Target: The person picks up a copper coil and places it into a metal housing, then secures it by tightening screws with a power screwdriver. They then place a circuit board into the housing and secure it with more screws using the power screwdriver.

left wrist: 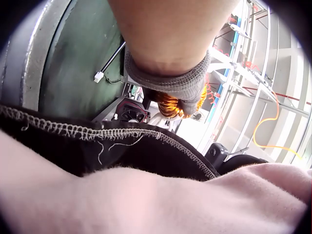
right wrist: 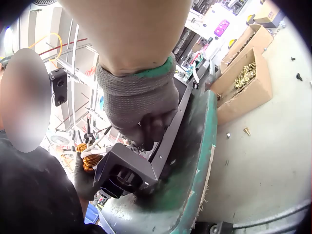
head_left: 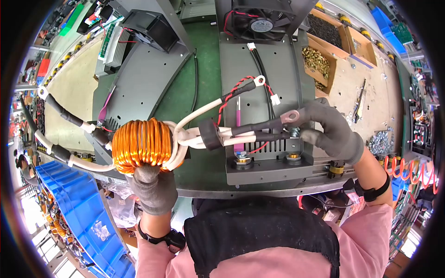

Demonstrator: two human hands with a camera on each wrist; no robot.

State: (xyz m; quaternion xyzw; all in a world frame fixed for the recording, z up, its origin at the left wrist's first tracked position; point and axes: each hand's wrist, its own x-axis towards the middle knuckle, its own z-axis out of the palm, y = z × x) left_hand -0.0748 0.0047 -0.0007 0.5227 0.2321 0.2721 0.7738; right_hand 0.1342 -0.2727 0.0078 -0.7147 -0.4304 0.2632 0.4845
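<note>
A coil of orange copper wire [head_left: 141, 143] rests in my gloved left hand [head_left: 155, 190], which grips it from below; the left wrist view shows the coil [left wrist: 170, 106] past the glove [left wrist: 187, 90]. White leads run right from it through a black ring [head_left: 210, 134]. My right hand [head_left: 331, 132] has curled fingers at a dark-sleeved cable's lug [head_left: 290, 116], above a bolt terminal [head_left: 294, 132] on the grey metal chassis [head_left: 259, 176]. Another lug [head_left: 260, 81] sticks up free. In the right wrist view the glove [right wrist: 141, 105] hides the fingertips' contact.
Black fans [head_left: 262, 23] stand at the back. Cardboard boxes of brass fasteners [head_left: 316, 62] and dark screws [head_left: 324, 31] lie at the right, with loose silver hardware [head_left: 381, 142] nearer. A blue bin [head_left: 83, 213] stands at lower left. Two lugged cables extend left of the coil.
</note>
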